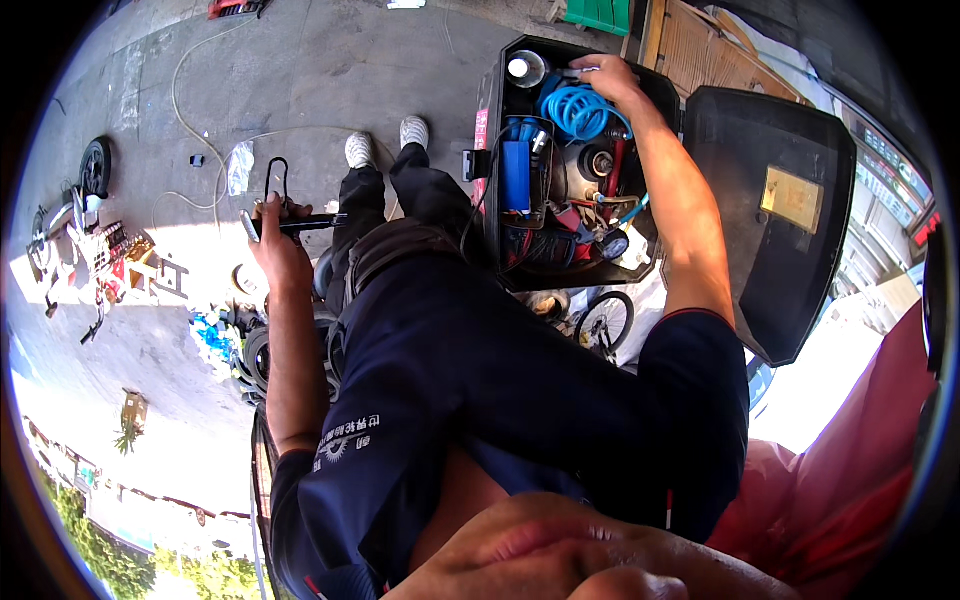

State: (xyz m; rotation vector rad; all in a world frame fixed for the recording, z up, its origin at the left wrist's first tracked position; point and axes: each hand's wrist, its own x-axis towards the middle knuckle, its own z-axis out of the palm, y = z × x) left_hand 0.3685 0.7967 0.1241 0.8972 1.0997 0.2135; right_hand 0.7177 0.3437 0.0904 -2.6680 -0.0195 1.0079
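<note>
- Your left hand (281, 232) was curled round a black-handled tool (312, 222), a dark loop (286, 180) above it
- Your right hand (610, 76) was at a slim metallic piece (571, 73) inside the black box (535, 43), near the blue coiled hose (578, 112); whether it pinched that piece, I couldn't tell
- Reaching into the box seemed the step in hand; the next move likely called for a lift clear of the hose
- White lettering (346, 436) marked your shirt (440, 370); the lid (780, 275) bore a yellowish plate (792, 198), unreadable
</note>
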